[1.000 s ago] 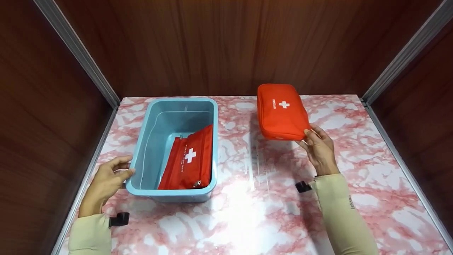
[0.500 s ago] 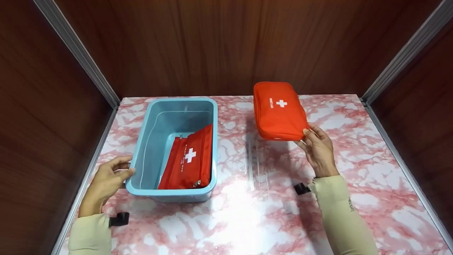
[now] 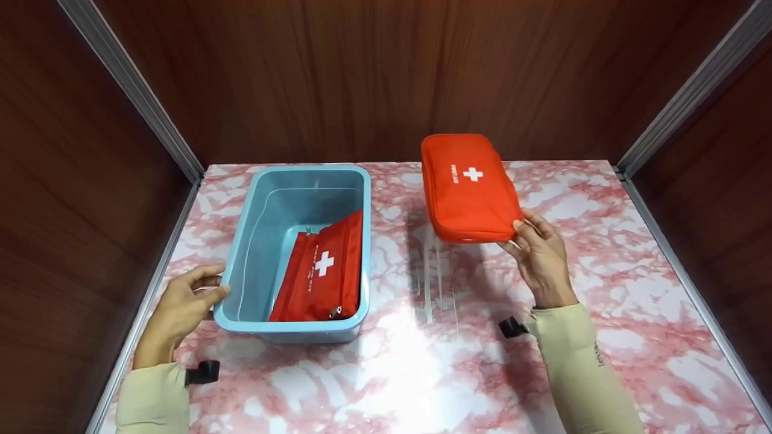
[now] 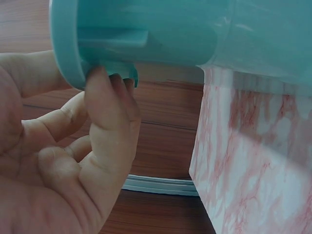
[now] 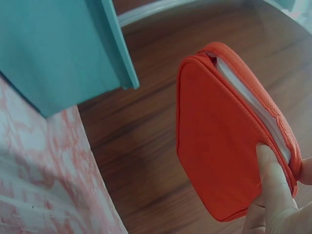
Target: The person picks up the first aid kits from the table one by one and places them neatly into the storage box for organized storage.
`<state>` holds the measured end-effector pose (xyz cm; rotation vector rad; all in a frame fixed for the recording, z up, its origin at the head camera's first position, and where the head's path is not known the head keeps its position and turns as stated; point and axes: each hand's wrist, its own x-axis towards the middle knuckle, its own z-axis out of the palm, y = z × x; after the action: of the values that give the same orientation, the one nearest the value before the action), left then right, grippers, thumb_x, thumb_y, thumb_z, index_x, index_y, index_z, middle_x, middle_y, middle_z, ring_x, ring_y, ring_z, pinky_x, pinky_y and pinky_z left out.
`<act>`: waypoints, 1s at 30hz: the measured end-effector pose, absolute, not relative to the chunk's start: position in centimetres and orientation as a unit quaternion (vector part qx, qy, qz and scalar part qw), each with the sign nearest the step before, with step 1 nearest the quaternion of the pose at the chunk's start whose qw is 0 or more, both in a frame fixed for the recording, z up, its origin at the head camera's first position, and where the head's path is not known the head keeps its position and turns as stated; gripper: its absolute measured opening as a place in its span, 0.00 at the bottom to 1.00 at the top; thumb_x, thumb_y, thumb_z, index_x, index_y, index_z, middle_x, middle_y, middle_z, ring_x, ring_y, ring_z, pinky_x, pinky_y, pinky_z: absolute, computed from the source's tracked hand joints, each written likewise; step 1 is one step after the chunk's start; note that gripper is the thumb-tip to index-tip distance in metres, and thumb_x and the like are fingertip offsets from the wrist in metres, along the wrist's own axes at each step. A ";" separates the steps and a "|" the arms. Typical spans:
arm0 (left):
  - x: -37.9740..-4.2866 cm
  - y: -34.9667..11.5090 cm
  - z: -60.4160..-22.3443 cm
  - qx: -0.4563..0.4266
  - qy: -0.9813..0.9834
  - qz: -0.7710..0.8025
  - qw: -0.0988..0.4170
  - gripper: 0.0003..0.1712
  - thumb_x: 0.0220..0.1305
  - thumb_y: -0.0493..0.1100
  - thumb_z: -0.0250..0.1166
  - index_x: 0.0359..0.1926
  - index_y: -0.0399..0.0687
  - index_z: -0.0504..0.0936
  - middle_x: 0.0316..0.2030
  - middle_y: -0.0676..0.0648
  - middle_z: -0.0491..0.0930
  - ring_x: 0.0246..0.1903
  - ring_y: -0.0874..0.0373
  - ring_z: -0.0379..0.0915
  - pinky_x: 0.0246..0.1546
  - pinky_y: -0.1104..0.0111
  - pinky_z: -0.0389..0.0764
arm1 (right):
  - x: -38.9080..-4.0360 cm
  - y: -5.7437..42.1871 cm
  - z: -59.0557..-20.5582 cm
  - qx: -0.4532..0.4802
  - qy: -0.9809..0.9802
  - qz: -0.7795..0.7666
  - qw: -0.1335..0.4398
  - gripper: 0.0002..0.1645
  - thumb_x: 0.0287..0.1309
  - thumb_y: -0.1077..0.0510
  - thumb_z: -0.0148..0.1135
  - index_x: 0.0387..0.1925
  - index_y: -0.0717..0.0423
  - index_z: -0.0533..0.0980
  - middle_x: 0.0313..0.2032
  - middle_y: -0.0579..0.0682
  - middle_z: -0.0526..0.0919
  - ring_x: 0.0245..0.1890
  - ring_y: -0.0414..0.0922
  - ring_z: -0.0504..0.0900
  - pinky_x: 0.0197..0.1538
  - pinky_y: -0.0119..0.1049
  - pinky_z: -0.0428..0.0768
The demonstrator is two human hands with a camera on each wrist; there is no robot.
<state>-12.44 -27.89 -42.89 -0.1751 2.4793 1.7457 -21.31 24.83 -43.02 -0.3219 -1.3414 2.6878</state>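
Observation:
My right hand [image 3: 544, 265] pinches an orange-red first aid pouch [image 3: 469, 193] by its near right corner and holds it above the table, right of the tub. In the right wrist view the pouch [image 5: 219, 141] shows its zipped side, with fingers on one face and the thumb at the edge. My left hand [image 3: 186, 307] grips the near left rim of a light blue plastic tub [image 3: 294, 327]. The left wrist view shows thumb and fingers curled round that rim [image 4: 66, 44]. Inside the tub a darker red first aid kit pouch [image 3: 319, 274] leans against the right wall.
The tub stands on a pink and white marbled table [image 3: 410, 386]. Brown wood panels [image 3: 386, 78] rise behind and on both sides, with metal strips [image 3: 139, 90] at the corners. Strips of clear tape [image 3: 428, 277] lie on the table right of the tub.
My right hand has shifted slightly left with the orange-red pouch, whose far end has risen a little. The left hand, the tub and the pouch inside it stay in place.

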 end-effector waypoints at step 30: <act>-12.4 -27.9 -42.8 -0.061 0.815 0.574 0.048 0.29 0.68 0.30 0.60 0.68 0.24 0.64 0.47 0.36 0.73 0.36 0.67 0.77 0.30 0.66 0.85 | -19.3 21.9 -41.4 -0.045 -0.412 0.909 0.043 0.13 0.67 0.74 0.53 0.48 0.60 0.75 0.44 0.56 0.73 0.36 0.48 0.82 0.36 0.40 0.86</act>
<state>-12.40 -27.92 -42.85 -0.1848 2.4858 1.7490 -19.26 21.91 -41.41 -0.1370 -1.2594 2.7808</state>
